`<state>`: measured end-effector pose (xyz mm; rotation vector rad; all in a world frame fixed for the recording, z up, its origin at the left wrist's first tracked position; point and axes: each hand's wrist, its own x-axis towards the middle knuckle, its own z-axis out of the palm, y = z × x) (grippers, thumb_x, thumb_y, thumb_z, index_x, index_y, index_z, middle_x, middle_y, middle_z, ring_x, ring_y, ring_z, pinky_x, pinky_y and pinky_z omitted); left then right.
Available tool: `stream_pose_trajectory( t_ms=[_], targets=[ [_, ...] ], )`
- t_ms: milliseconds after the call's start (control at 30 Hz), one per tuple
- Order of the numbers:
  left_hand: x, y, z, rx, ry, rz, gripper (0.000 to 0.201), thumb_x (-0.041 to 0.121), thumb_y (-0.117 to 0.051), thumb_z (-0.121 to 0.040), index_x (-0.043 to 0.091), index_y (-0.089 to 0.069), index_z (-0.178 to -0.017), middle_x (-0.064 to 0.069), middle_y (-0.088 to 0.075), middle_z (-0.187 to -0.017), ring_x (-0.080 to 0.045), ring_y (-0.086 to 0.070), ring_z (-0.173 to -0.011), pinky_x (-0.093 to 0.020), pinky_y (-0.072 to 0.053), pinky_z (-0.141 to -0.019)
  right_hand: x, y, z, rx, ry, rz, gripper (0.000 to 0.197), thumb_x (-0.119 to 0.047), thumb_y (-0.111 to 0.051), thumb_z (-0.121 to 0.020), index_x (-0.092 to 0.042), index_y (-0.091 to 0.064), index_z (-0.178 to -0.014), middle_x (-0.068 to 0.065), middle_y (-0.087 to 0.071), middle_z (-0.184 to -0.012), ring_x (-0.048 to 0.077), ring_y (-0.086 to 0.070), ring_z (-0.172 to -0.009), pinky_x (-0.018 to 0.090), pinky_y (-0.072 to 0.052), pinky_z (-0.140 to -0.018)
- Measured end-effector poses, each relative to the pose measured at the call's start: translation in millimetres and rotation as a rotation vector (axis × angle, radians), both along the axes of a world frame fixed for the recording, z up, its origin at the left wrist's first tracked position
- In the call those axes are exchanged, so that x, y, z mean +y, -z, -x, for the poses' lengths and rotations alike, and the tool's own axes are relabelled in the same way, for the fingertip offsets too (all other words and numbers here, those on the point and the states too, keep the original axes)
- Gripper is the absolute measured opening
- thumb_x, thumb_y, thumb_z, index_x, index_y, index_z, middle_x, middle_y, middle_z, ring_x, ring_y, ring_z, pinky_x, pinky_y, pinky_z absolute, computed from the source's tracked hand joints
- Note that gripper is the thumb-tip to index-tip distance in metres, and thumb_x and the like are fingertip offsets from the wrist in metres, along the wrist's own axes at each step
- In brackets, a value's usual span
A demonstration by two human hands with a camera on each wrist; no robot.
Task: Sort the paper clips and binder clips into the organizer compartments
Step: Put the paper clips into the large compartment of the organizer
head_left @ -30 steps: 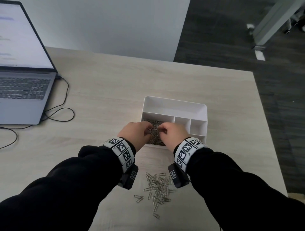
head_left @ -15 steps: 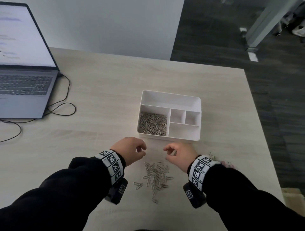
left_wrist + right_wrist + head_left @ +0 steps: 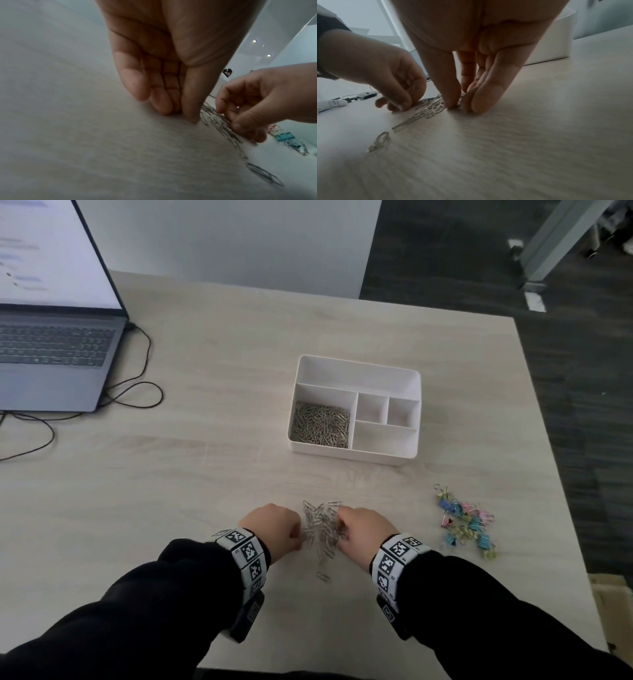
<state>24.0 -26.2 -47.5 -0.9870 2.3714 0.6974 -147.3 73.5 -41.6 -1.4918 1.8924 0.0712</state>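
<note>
A white organizer (image 3: 358,455) stands mid-table, and its front-left compartment holds a heap of silver paper clips (image 3: 320,424). Nearer me lies a loose pile of paper clips (image 3: 322,529) (image 3: 431,108). My left hand (image 3: 274,525) (image 3: 180,115) is down at the pile's left edge, thumb and fingertips drawn together on the table. My right hand (image 3: 363,530) (image 3: 458,105) pinches clips at the pile's right side. A single clip (image 3: 322,576) lies apart, closer to me. Coloured binder clips (image 3: 466,523) sit in a heap to the right.
An open laptop (image 3: 51,354) stands at the far left, and its black cable (image 3: 137,392) loops over the table. The other organizer compartments hold nothing. Just beyond the binder clips is the table's right edge (image 3: 555,474).
A second ago both hands were over the organizer's front-left compartment. They drew back toward me and now sit low on either side of the loose paper clip pile.
</note>
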Motion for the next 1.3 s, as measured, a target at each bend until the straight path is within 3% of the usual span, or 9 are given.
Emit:
stream_pose_trajectory(
  t_ms=[167, 333, 433, 600, 767, 867, 933, 1067, 1300],
  targets=[
    [3.6, 2.9, 7.2, 0.191, -0.078, -0.002, 0.012, 0.033, -0.062, -0.083, 0.023, -0.065, -0.089, 0.000, -0.067, -0.093, -0.022, -0.061, -0.092, -0.028, -0.046, -0.078, 2.0, -5.8, -2.9, -0.034, 0.033, 0.104, 0.012, -0.029, -0.061, -0.086, -0.020, -0.053, -0.090, 0.004, -0.063, -0.095, 0.024, -0.056, -0.089, 0.032, -0.041, -0.075],
    [2.0, 7.5, -7.2, 0.258, -0.129, -0.002, 0.007, 0.029, -0.064, -0.080, 0.022, -0.062, -0.081, 0.008, -0.053, -0.079, -0.014, -0.049, -0.076, -0.026, -0.042, -0.074, 19.3, -4.5, -13.0, -0.006, -0.186, -0.086, 0.036, -0.055, -0.067, -0.074, -0.023, -0.052, -0.083, 0.005, -0.067, -0.093, 0.028, -0.061, -0.088, 0.033, -0.046, -0.073],
    [2.3, 7.0, -8.5, 0.262, -0.142, -0.026, 0.012, 0.032, -0.068, -0.077, 0.026, -0.057, -0.076, 0.009, -0.053, -0.077, -0.013, -0.049, -0.074, -0.025, -0.042, -0.072, 19.8, 2.7, -19.8, 0.006, -0.238, -0.124, 0.036, -0.052, -0.067, -0.077, -0.021, -0.051, -0.088, 0.012, -0.066, -0.098, 0.033, -0.063, -0.090, 0.035, -0.048, -0.074],
    [2.1, 5.4, -6.0, 0.250, -0.170, -0.038, 0.030, 0.043, -0.076, -0.070, 0.027, -0.052, -0.076, 0.006, -0.053, -0.081, -0.016, -0.051, -0.075, -0.026, -0.040, -0.069, 10.3, 4.0, -7.6, -0.011, -0.090, -0.023, 0.028, -0.045, -0.066, -0.082, -0.025, -0.047, -0.086, 0.008, -0.064, -0.100, 0.030, -0.060, -0.093, 0.034, -0.044, -0.076],
    [6.6, -0.1, -1.0, 0.227, -0.213, -0.012, 0.067, 0.051, -0.081, -0.056, 0.023, -0.050, -0.109, 0.003, -0.043, -0.109, -0.021, -0.055, -0.094, -0.032, -0.048, -0.086, 14.5, 4.5, 14.7, -0.026, 0.102, 0.068, 0.065, -0.052, -0.077, -0.070, -0.027, -0.041, -0.118, 0.000, -0.043, -0.116, 0.024, -0.057, -0.092, 0.033, -0.048, -0.082],
    [13.4, 1.3, 2.3, 0.186, -0.162, 0.008, 0.106, 0.063, -0.079, -0.043, 0.027, -0.036, -0.133, 0.002, -0.037, -0.124, -0.024, -0.054, -0.108, -0.036, -0.048, -0.096, 14.9, 7.4, 19.0, 0.002, 0.105, 0.045, 0.098, -0.060, -0.079, -0.061, -0.035, -0.026, -0.140, 0.001, -0.034, -0.125, 0.025, -0.056, -0.103, 0.038, -0.050, -0.093],
    [19.1, 2.1, 3.8, 0.131, -0.100, 0.041, 0.117, 0.070, -0.076, -0.041, 0.033, -0.024, -0.139, 0.004, -0.033, -0.127, -0.023, -0.049, -0.112, -0.040, -0.049, -0.095, 11.8, 7.9, 16.3, 0.011, 0.085, 0.025, 0.105, -0.063, -0.078, -0.058, -0.038, -0.022, -0.143, 0.001, -0.031, -0.127, 0.024, -0.054, -0.107, 0.039, -0.050, -0.095],
    [22.7, 3.1, 11.1, 0.126, -0.056, 0.066, 0.109, 0.065, -0.078, -0.051, 0.033, -0.024, -0.140, 0.002, -0.031, -0.128, -0.024, -0.049, -0.114, -0.041, -0.050, -0.095, 7.0, 11.2, 8.5, 0.018, 0.052, 0.041, 0.094, -0.053, -0.079, -0.065, -0.034, -0.029, -0.142, 0.003, -0.033, -0.127, 0.027, -0.055, -0.106, 0.038, -0.050, -0.094],
    [21.8, 3.0, 27.7, 0.232, -0.091, -0.017, 0.064, 0.038, -0.078, -0.069, 0.024, -0.053, -0.125, -0.003, -0.044, -0.121, -0.028, -0.062, -0.097, -0.037, -0.051, -0.088, 1.2, 14.0, 4.3, -0.070, 0.069, 0.095, 0.054, -0.036, -0.070, -0.079, -0.025, -0.050, -0.129, 0.002, -0.043, -0.116, 0.030, -0.060, -0.094, 0.040, -0.052, -0.082]
  ],
)
